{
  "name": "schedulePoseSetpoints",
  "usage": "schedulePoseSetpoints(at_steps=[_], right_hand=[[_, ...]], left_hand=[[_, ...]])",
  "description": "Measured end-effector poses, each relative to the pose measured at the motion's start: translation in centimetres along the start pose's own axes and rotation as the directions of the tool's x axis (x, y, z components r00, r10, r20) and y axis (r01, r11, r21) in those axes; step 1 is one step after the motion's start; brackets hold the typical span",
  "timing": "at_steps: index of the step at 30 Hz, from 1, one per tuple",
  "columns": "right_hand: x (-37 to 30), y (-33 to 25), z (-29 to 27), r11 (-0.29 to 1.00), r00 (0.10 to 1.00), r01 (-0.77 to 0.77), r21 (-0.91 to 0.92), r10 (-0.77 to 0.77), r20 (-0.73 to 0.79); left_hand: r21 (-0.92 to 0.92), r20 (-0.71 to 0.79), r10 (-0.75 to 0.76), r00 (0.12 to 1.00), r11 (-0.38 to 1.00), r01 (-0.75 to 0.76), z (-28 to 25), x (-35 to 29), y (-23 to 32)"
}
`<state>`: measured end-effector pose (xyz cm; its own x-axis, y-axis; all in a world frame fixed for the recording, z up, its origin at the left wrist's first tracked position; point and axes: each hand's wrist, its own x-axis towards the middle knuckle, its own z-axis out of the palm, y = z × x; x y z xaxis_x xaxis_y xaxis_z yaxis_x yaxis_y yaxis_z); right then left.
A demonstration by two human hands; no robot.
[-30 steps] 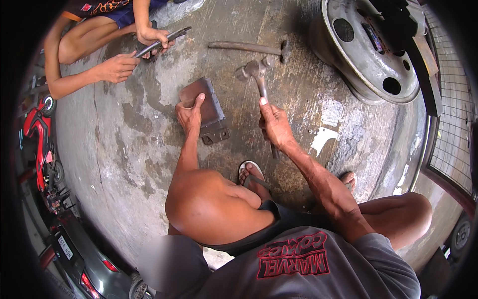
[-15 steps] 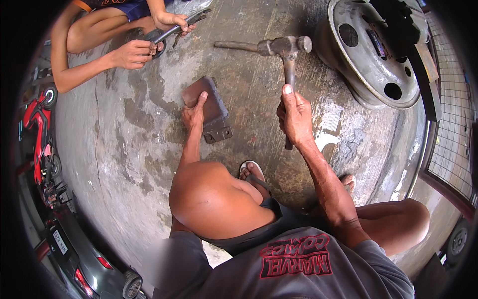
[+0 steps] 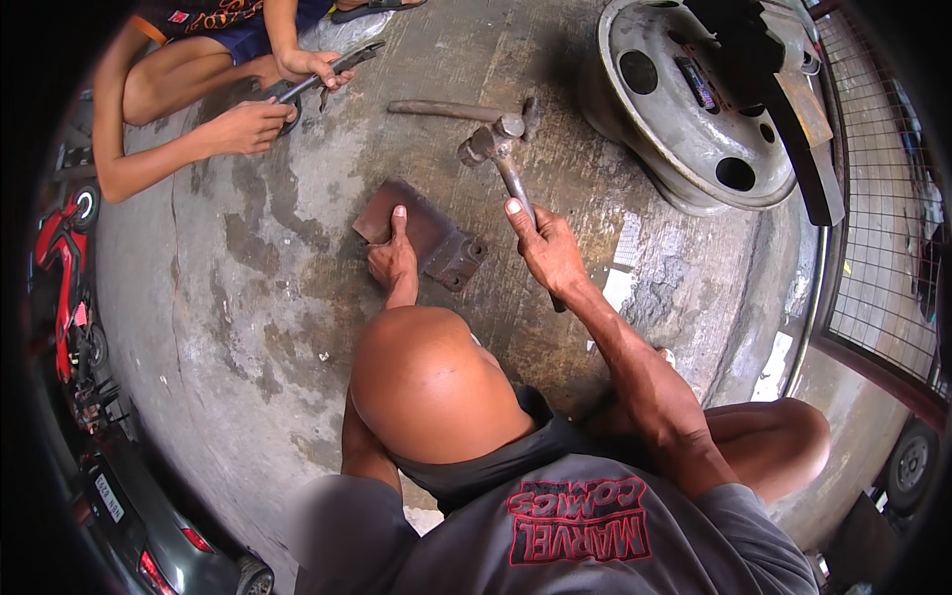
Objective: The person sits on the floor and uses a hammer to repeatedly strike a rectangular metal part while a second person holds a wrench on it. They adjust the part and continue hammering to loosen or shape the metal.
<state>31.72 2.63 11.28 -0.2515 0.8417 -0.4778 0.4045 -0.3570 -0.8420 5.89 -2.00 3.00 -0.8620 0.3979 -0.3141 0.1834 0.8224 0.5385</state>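
A hammer (image 3: pixel 499 149) is gripped tightly by the right hand (image 3: pixel 548 253), its head at twelve o'clock; a rusty metal plate (image 3: pixel 421 236) is pressed flat by the left hand (image 3: pixel 394 260), index finger extended.

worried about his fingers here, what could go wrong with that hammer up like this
The left hand presses on the rusty metal plate, so a blow from the hammer in the right hand might catch its fingers. Another person's hands work close by; a glancing strike could send something their way.
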Motion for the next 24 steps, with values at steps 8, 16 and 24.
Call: schedulePoseSetpoints(at_steps=[8, 16, 24], right_hand=[[1.4, -0.7, -1.6, 0.995, 0.985, 0.047, -0.088, -0.032, 0.171], [2.1, 5.6, 0.4, 0.980, 0.950, -0.077, -0.181, 0.128, 0.286], [2.9, -4.1, -6.9, 0.922, 0.960, 0.213, 0.323, -0.259, 0.108]], left_hand=[[-0.019, -0.224, -0.026, 0.974, 1.000, 0.023, 1.1, -1.7, -0.4], [0.010, -0.326, -0.004, 0.945, 1.000, 0.008, 2.8, -1.7, -0.1], [0.044, -0.358, 0.030, 0.933, 0.999, -0.015, 2.1, -1.2, -0.9]])
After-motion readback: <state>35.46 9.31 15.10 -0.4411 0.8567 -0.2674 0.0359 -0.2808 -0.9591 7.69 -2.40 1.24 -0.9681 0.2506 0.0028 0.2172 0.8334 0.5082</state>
